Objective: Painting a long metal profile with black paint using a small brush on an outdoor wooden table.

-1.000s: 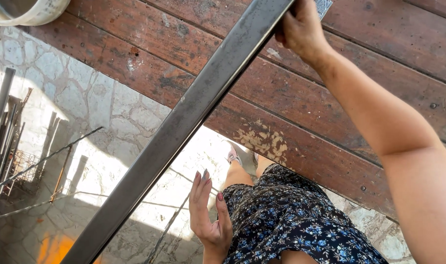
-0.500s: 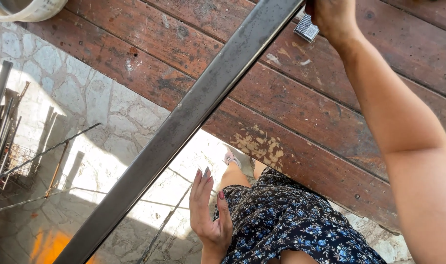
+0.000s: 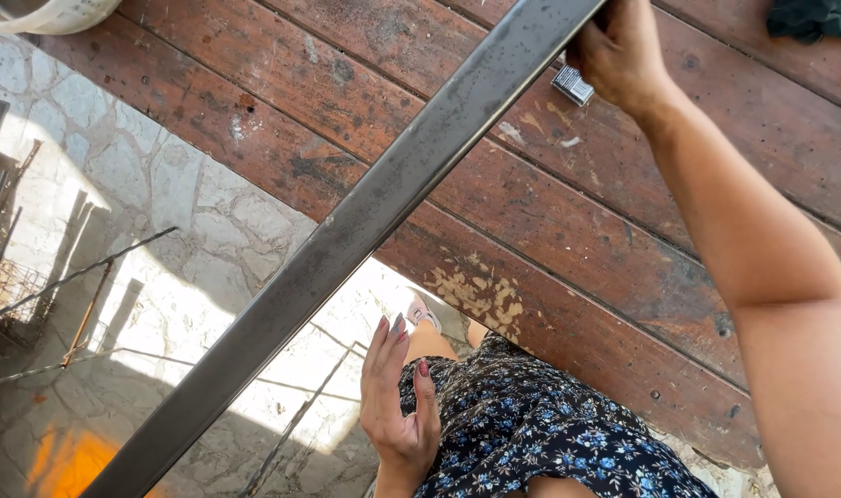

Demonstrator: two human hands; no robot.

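Long dark grey square-section steel bar (image 3: 346, 244) laid diagonally across frame, 7 o'clock to 1 o'clock, upper end over worn reddish-brown plank table (image 3: 568, 240). Right hand (image 3: 619, 55) at 1 o'clock, closed on bar's upper end; fingers mostly hidden behind bar. Small ribbed silver metal piece (image 3: 572, 85) just beside that hand, possibly held, hard to tell. Left hand (image 3: 397, 406) at 6 o'clock, open, empty, fingers straight, against dark blue floral dress (image 3: 531, 433).

One head-worn view looks steeply down (close in) over wooden planks (image 3: 549, 240) and stone paving (image 3: 153, 203).
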